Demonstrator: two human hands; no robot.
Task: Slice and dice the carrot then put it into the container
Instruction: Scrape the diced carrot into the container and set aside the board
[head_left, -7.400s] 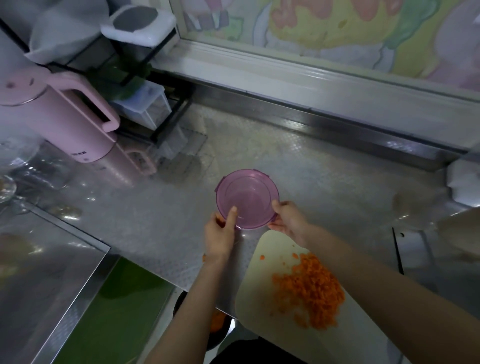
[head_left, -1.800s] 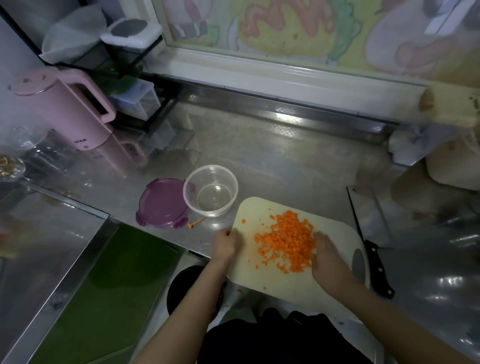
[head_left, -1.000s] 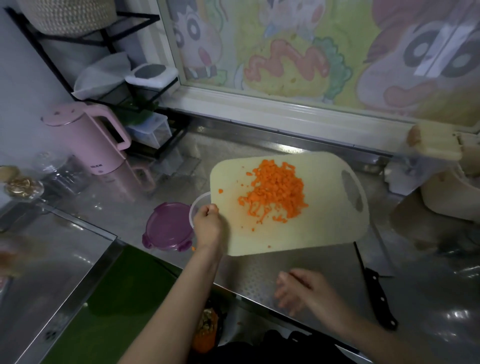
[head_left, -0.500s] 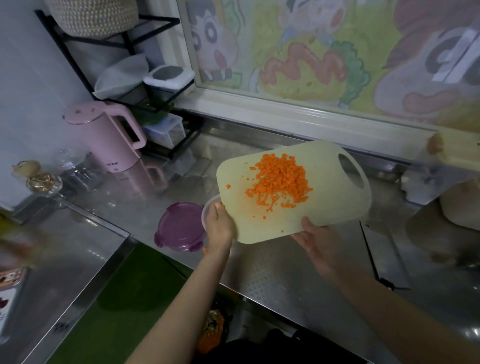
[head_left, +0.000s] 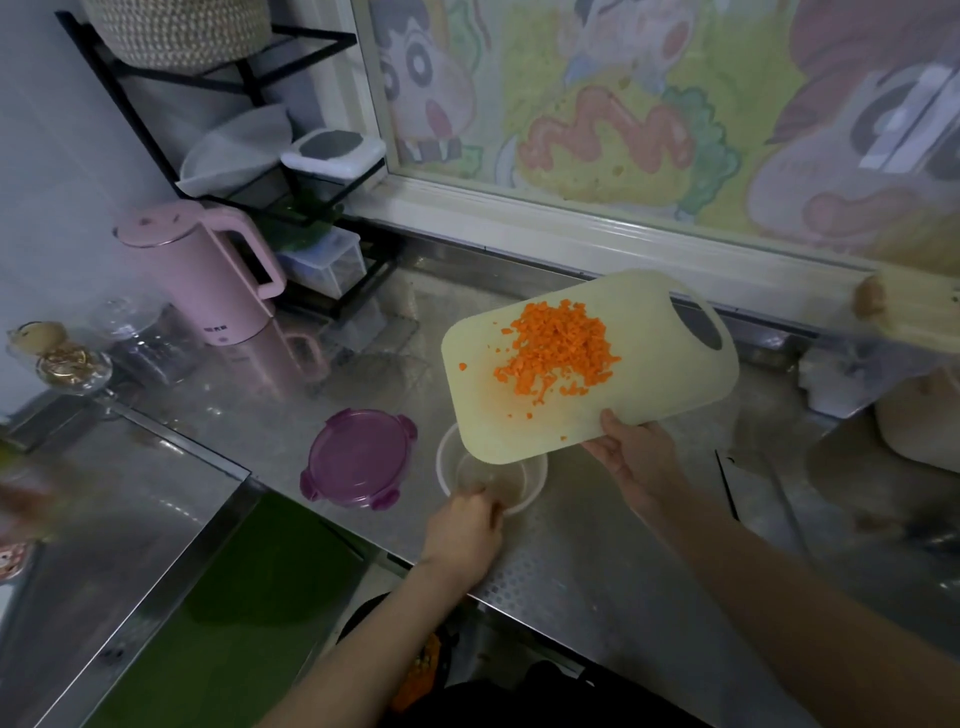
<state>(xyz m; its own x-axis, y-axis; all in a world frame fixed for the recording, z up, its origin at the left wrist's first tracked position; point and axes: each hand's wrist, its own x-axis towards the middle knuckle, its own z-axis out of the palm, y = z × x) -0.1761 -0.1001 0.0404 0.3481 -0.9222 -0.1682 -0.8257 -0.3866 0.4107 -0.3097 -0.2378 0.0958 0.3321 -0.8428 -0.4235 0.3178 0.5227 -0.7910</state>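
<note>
A pile of diced carrot (head_left: 558, 353) lies on the pale cutting board (head_left: 644, 379), which is lifted off the counter and tilted down toward its lower left corner. My right hand (head_left: 631, 460) holds the board by its near edge. The board's low corner hangs over a clear round container (head_left: 530, 480) standing on the steel counter. My left hand (head_left: 462, 535) grips the container's near rim. The container looks empty; part of it is hidden by the board. Its purple lid (head_left: 358, 457) lies flat just left of it.
A pink kettle (head_left: 202, 270) and a black wire rack (head_left: 291, 208) stand at the back left, with glass jars (head_left: 140, 338) beside them. A knife (head_left: 748, 483) lies on the counter at the right. The counter's front edge (head_left: 571, 631) runs below my hands.
My left hand has let go of the board's corner and dropped to the container's rim. My right hand now carries the board alone, moved right and tilted over the container.
</note>
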